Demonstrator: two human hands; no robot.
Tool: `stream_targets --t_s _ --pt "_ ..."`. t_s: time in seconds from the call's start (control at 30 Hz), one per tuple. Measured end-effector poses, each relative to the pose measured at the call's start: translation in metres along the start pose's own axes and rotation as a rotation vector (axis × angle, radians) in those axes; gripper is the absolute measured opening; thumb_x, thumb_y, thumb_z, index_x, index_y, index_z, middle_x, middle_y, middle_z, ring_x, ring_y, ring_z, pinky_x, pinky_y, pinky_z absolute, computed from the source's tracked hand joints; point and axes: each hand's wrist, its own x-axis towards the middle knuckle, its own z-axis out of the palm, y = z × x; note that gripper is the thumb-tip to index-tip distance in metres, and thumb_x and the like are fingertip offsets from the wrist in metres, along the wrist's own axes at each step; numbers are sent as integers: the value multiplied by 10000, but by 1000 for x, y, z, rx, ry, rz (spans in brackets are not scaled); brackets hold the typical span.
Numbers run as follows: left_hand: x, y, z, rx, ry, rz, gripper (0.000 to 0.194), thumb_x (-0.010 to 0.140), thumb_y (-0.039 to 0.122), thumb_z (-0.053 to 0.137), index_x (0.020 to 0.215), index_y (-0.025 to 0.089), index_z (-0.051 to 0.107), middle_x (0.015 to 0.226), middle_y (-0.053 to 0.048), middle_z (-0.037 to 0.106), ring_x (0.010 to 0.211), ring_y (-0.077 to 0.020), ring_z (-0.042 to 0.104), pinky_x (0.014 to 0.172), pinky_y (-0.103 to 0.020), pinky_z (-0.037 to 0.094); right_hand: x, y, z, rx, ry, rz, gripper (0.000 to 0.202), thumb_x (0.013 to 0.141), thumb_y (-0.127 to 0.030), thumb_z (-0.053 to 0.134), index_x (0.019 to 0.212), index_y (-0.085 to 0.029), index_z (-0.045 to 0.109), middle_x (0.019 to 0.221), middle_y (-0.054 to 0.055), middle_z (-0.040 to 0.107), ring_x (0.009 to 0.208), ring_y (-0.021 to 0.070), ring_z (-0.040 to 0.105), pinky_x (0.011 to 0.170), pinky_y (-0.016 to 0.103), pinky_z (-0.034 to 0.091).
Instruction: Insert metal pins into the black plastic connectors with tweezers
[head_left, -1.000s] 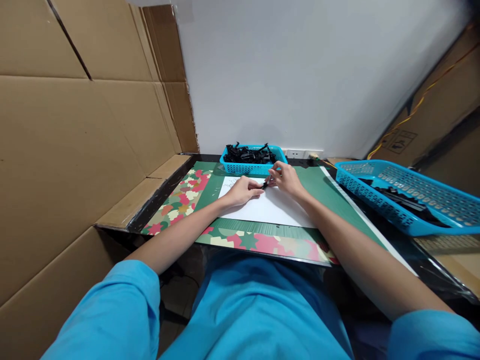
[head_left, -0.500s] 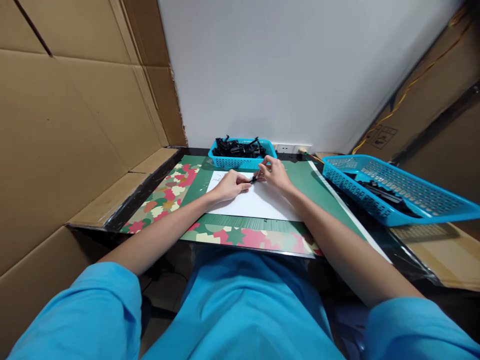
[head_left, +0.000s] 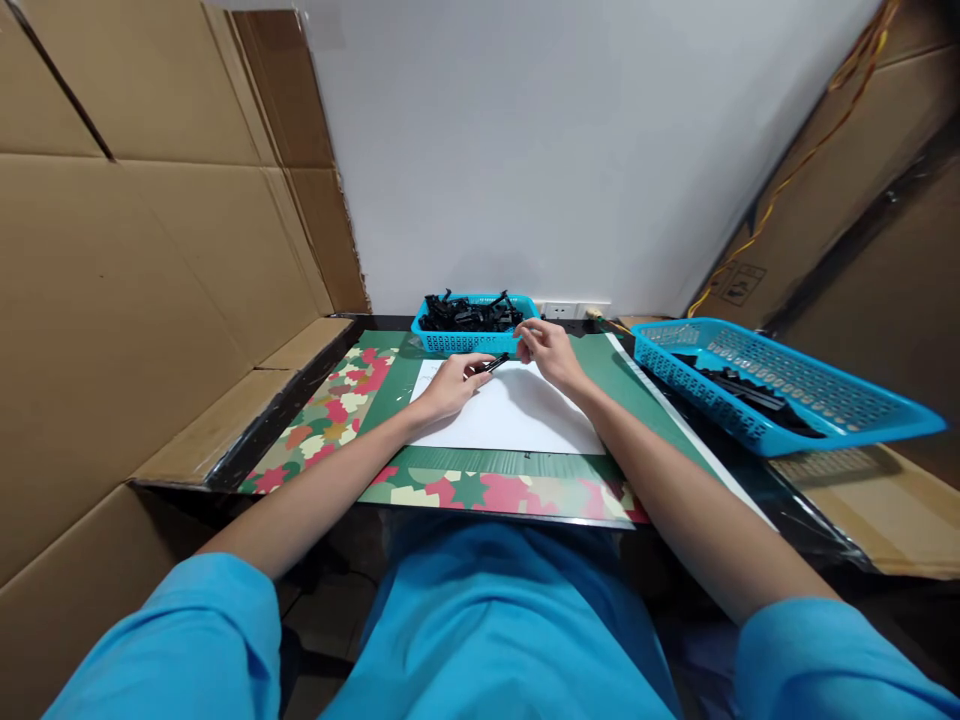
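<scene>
Workshop with parts baskets [head_left: 474, 343]

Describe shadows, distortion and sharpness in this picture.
Head view: soft shadow on the white sheet by the right hand; head view: stretching toward the edges, as on the right basket; head view: black parts in the far basket merge darkly.

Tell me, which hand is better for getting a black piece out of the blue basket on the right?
Probably the right hand: it's nearer that blue basket, and the left hand is gripping a black piece. I can't tell whether the right hand holds anything.
</scene>
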Motion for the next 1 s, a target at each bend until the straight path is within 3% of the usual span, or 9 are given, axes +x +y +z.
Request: stream_targets --t_s 0.2,0.37,0.47,0.57,0.67,0.8,0.9,1.0 --pt "0 9 -6 -6 33 109 420 966 154 636 1375 190 724 1372 -121 740 1117 -226 697 982 -356 557 -4 -22 -11 -200 -136 -84 416 975 -625 649 1049 -232 766 672 -15 516 628 159 445 601 295 372" --pt "3 7 -8 -59 33 112 421 965 128 583 1357 198 720 1423 -124 709 1190 -229 690 991 -344 567 -7 -30 -10 -192 -208 -102 360 914 -580 733 962 -227 791 723 4 597 678 165 494 629 299 403" --pt "6 3 -8 -136 72 106 466 966 143 567 1417 201 669 1489 -139 664 1067 -196 718 923 -326 584 -4 -32 -8 -203 -146 -99 345 912 -561 739 919 -221 796 746 29 671 689 179 545 636 314 438" --pt "9 1 -11 -125 152 108 514 946 167 621 1457 223 635 1528 -137 632 1078 -196 707 939 -326 576 3 -33 -16 -244 24 -124 347 923 -556 740 893 -215 797 783 63 735 710 212 616 656 340 479" --pt "8 5 -17 -53 231 119 459 950 186 635 1406 225 669 1455 -120 671 1070 -201 701 932 -329 570 9 -28 -44 -370 258 -144 342 935 -544 737 903 -210 799 869 107 785 774 265 685 729 381 522" --pt "6 13 -21 -1 283 145 345 962 182 611 1277 226 745 1363 -97 710 1044 -203 703 926 -339 571 6 -8 -108 -727 544 -59 248 943 -436 726 935 -197 793 969 169 795 853 318 703 838 443 519" --pt "10 14 -26 61 336 142 291 950 156 595 1159 210 791 1305 -90 739 1039 -209 707 932 -346 569 -2 13 -156 -947 671 174 189 916 -360 723 962 -198 807 953 204 777 886 361 701 809 458 498" --pt "17 10 -39 109 422 99 276 929 120 566 1044 183 809 1139 -89 792 997 -216 722 918 -348 568 -8 30 -190 -1050 673 454 164 804 -326 823 902 -194 819 917 256 752 916 403 691 795 485 464"
